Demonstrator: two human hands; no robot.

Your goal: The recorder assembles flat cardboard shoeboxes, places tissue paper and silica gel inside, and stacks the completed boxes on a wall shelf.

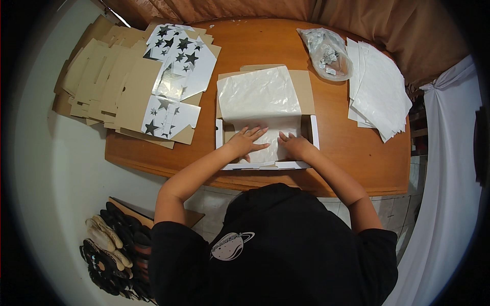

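Observation:
An open cardboard box (220, 133), white outside and brown inside, sits at the table's near edge with its lid (306, 94) laid back. A sheet of thin white wrapping paper (260, 94) lines it and runs up over the lid. My left hand (246, 143) lies on the paper inside the box, fingers spread. Beside it, my right hand (296, 146) rests on the paper too, its fingers stretched out near the box's right wall. Neither hand grips anything.
Flattened cardboard boxes (109, 76) pile up at the left, some with dark stars (176, 56). A clear plastic bag (326, 53) and a stack of white paper sheets (380, 89) lie at the right of the wooden table (352, 168). Shoes (115, 250) stand on the floor, lower left.

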